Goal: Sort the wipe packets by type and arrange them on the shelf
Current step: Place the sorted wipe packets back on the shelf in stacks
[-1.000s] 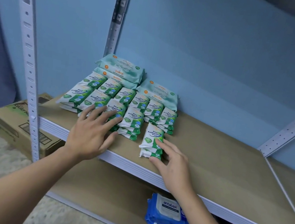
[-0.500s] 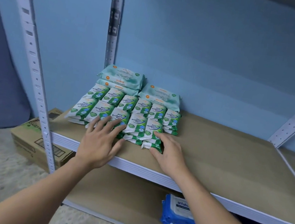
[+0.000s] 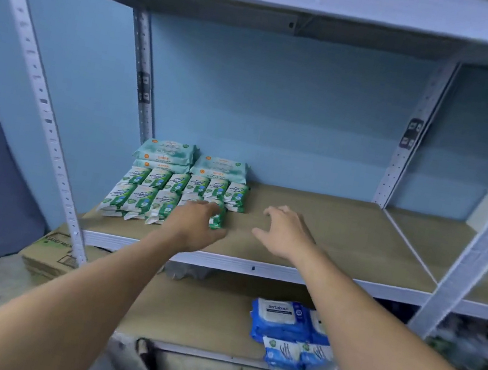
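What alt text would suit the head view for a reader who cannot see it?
A person's left hand touches the front row of small green-and-white wipe packets on a brown board shelf, while the right hand hovers open over bare board beside them. Larger pale teal wipe packs are stacked behind the rows, and blue wipe packs lie on the lower shelf.

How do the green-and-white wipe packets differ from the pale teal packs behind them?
The green-and-white wipe packets are narrow; the pale teal packs are wider. The green-and-white wipe packets lie in two rows; the pale teal packs form two stacks. Both sit on the same shelf.
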A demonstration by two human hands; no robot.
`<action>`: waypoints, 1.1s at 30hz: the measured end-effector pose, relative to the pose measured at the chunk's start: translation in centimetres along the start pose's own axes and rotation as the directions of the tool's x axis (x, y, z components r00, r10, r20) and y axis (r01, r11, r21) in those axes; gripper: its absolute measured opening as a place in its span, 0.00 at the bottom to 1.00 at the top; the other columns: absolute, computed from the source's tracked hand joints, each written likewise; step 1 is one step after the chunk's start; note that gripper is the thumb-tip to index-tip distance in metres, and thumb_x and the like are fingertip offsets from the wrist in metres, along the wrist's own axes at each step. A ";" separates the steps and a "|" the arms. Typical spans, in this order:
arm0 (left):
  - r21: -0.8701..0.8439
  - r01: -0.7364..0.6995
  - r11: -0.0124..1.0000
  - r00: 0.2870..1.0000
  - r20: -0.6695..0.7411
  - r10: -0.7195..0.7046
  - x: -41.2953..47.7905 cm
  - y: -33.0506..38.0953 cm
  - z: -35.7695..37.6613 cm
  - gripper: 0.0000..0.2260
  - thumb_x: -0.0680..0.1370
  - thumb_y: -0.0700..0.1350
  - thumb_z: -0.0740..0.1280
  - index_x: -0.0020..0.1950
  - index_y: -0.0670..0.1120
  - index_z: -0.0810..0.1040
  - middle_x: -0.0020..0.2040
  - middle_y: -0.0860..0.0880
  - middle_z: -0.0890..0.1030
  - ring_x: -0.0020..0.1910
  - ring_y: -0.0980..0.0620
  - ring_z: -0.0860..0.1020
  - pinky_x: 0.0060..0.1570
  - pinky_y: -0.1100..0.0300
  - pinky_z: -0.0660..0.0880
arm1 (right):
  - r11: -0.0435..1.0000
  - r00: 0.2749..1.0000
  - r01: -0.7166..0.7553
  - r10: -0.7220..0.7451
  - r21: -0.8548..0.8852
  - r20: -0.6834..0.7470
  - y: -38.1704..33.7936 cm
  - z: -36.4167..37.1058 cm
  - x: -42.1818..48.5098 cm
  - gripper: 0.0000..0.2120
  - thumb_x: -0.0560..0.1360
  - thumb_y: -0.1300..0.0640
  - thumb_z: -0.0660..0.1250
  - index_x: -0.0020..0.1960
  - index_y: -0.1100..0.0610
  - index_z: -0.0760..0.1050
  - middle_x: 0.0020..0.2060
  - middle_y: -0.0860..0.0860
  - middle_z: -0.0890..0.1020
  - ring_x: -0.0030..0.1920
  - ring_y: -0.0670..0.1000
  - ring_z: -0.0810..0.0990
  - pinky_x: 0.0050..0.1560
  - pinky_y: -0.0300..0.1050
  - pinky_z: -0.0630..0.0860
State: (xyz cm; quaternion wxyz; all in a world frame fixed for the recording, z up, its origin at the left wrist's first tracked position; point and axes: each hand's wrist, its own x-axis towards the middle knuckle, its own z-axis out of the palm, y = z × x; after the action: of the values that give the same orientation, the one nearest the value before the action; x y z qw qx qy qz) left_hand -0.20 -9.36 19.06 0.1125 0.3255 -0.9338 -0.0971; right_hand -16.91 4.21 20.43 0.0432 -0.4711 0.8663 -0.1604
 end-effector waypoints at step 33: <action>-0.271 -0.400 0.876 0.836 0.282 0.470 -2.0 23.8 16.9 0.19 0.78 0.55 0.67 0.66 0.48 0.76 0.62 0.48 0.80 0.58 0.46 0.78 0.59 0.49 0.76 | 0.802 0.803 -0.595 0.596 0.051 0.001 23.0 -0.7 -22.3 0.24 0.77 0.46 0.69 0.69 0.56 0.74 0.65 0.55 0.78 0.63 0.57 0.76 0.58 0.47 0.74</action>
State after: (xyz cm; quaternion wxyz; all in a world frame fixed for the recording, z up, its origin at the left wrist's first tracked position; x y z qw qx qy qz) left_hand -17.24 12.05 8.67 0.0013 0.0691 -0.9737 -0.2173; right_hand -23.24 34.53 12.08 0.0962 -0.1732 0.9665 -0.1632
